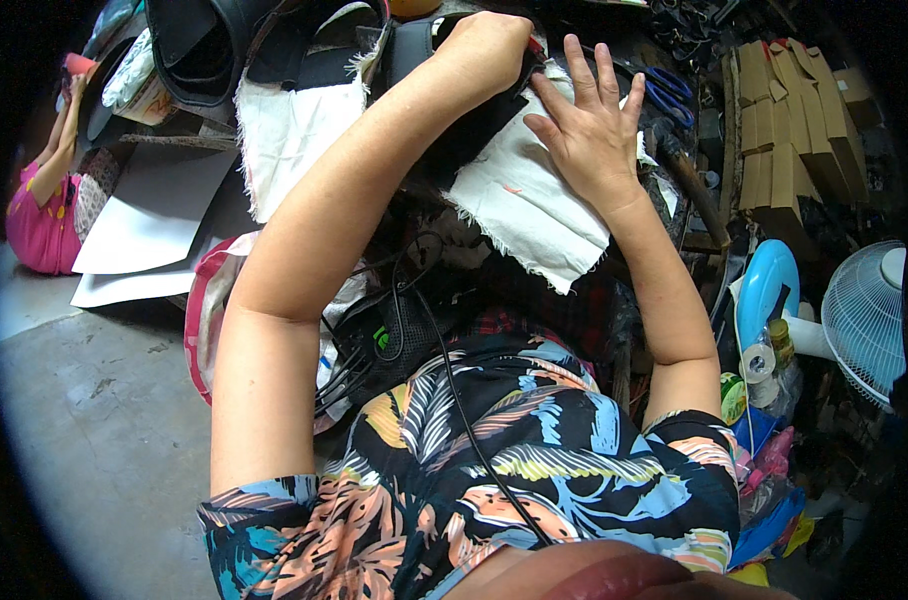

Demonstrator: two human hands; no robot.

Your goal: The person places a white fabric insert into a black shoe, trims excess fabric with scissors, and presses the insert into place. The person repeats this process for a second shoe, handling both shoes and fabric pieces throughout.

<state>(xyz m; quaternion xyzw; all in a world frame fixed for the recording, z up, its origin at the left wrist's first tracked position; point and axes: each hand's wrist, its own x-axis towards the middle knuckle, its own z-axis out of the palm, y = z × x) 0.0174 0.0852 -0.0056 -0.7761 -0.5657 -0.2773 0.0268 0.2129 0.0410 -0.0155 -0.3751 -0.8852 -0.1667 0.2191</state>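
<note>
My left hand [489, 48] is closed at the top middle, its fingers turned away from view. A small bit of red shows beside its knuckles, but what it grips is hidden. My right hand [592, 135] lies with fingers spread over a white cloth with frayed edges [534, 205], its fingertips near the left hand. Black material [469, 135] lies under the left wrist, beside the cloth. Farther left is a second frayed white cloth [309, 135], with black pieces over its upper part. Blue-handled scissors [671, 95] lie right of my right hand.
White sheets [154, 215] lie at the left, by a person in pink [44, 220]. Brown cardboard boxes [789, 130] are stacked at the right, above a blue and white fan [859, 305]. A black cable [454, 390] runs down across my patterned shirt.
</note>
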